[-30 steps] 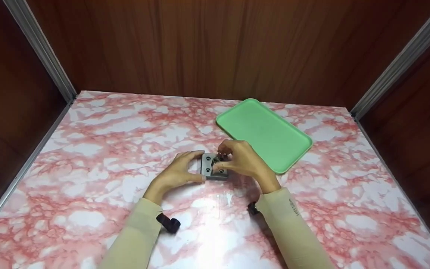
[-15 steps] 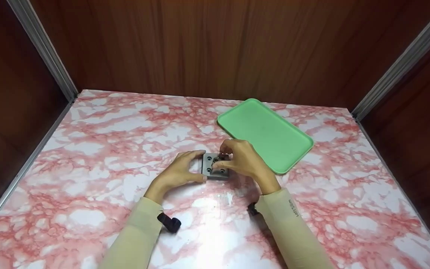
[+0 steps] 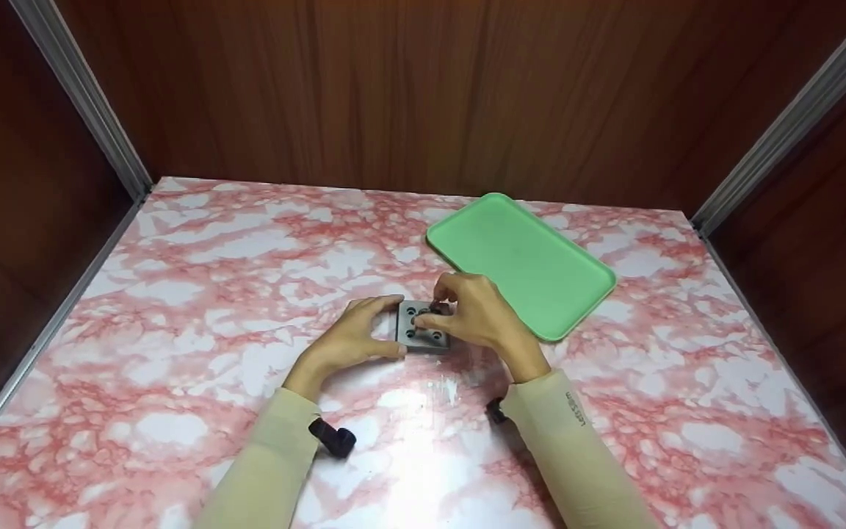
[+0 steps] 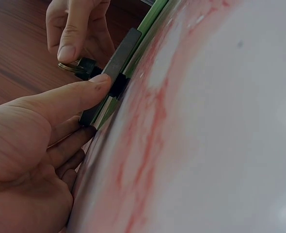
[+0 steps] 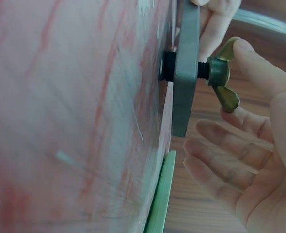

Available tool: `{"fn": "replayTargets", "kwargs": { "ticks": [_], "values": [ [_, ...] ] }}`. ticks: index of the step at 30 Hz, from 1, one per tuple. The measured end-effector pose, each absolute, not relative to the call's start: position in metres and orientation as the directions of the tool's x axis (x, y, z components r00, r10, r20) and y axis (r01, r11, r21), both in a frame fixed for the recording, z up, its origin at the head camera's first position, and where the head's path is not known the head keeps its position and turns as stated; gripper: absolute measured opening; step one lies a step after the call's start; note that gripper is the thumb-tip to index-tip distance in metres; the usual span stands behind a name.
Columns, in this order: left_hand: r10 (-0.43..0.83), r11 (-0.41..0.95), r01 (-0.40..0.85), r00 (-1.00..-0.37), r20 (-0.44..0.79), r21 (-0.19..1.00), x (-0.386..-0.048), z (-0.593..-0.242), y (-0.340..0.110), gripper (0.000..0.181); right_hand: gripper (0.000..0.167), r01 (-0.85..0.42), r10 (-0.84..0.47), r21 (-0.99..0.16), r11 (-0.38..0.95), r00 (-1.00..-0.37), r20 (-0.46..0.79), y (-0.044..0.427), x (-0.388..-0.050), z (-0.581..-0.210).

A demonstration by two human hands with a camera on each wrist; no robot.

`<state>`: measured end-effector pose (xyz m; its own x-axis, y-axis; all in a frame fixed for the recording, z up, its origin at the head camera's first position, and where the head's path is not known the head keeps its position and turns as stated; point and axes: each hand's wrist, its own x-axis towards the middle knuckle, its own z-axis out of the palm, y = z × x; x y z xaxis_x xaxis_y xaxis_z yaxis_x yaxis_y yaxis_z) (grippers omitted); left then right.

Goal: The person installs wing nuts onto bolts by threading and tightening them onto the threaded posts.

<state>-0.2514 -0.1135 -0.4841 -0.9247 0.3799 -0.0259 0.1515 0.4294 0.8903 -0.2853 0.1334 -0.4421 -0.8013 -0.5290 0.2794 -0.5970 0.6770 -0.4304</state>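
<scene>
A brass-coloured wing nut (image 5: 217, 71) sits on the black threaded shank of a bolt (image 5: 202, 70). The shank sticks out of a flat grey metal plate (image 5: 184, 82), and the black bolt head (image 5: 169, 66) is on the plate's underside. In the head view the plate's top shows several round holes. My left hand (image 3: 346, 334) holds the plate by its left side, thumb at the near edge and fingers at the far edge. With thumb and index finger, my right hand (image 3: 478, 312) pinches the wings of the nut; its other fingers are spread loosely. From the head view the nut is mostly hidden.
A green tray (image 3: 518, 257) lies behind and to the right of the hands, close to the right one. The table (image 3: 247, 264) has a red and white marbled top. Dark wooden panels (image 3: 408, 95) enclose the back and sides. Black wrist straps (image 3: 331, 437) are on the sleeves.
My right thumb has shifted slightly away from me across the wing nut, now covering more of it. My left hand, the plate and the tray stay where they were.
</scene>
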Motion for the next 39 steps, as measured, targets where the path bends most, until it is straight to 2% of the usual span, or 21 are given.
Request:
{"fn": "replayTargets", "kwargs": {
  "ticks": [17,39],
  "values": [
    [0.386,0.431,0.169,-0.922,-0.012,0.887,-0.2526,-0.4846,-0.113,0.092,0.044,-0.571,-0.473,-0.387,0.724,-0.819,0.323,0.1303,-0.2823,-0.4446],
    [0.387,0.445,0.167,-0.922,-0.021,0.88,-0.2521,-0.4838,-0.1145,0.093,0.04,-0.599,-0.493,-0.379,0.706,-0.799,0.344,0.1247,-0.2815,-0.4448]
  ]
}}
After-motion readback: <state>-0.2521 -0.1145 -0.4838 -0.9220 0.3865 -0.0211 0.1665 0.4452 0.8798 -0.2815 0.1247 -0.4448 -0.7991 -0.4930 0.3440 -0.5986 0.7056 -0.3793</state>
